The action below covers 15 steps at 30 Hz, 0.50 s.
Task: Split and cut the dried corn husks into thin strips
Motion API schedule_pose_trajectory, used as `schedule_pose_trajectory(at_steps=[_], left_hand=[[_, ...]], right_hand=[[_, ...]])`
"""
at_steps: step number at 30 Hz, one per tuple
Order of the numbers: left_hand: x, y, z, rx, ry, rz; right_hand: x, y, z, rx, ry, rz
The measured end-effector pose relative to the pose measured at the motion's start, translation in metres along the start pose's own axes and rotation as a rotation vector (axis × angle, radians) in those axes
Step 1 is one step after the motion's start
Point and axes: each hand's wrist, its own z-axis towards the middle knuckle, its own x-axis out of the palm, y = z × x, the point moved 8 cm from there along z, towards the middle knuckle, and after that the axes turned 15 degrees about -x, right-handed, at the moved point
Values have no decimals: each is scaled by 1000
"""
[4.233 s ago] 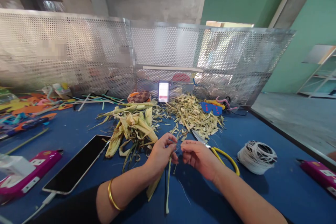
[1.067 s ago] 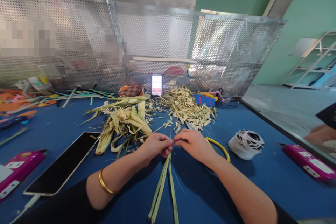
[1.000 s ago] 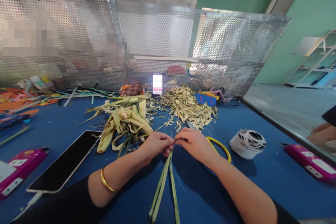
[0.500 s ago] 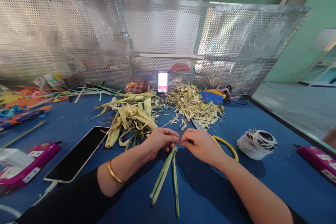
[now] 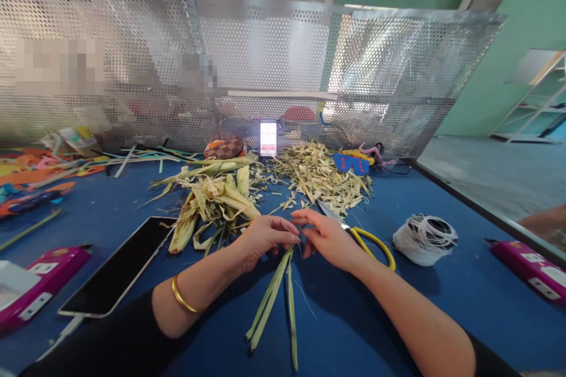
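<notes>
Left hand [image 5: 270, 238] is pinching the husk strips [image 5: 267, 306] at their top ends, tails trailing toward the wearer. Right hand [image 5: 328, 241] is hovering alongside, fingers part-curled; can't tell if it's gripping anything. Firm pinching should be preventing slip.

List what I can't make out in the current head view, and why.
All in the head view:
Husk strips: upper ends hidden by the left hand.
Right hand: its own curled fingers hide whether it holds anything.
Scissors: handles partly hidden by the right arm.
Lit phone: screen pixelated, unreadable.
Right-hand power strip: cut off by the edge.
Person at right: blurred, mostly out of frame.
</notes>
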Motion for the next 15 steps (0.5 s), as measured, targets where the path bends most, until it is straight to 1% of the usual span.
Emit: schedule_pose_trajectory(at_steps=[2, 4, 10, 15], left_hand=[[0, -1, 0, 9, 14, 2], [0, 0, 1, 3, 22, -1], [-1, 2, 4, -17, 25, -9], [-2, -3, 4, 62, -5, 25]], right_hand=[[6, -2, 0, -28, 90, -28], [8, -2, 1, -67, 142, -42], [5, -1, 3, -79, 130, 22], [0, 3, 3, -73, 103, -10]])
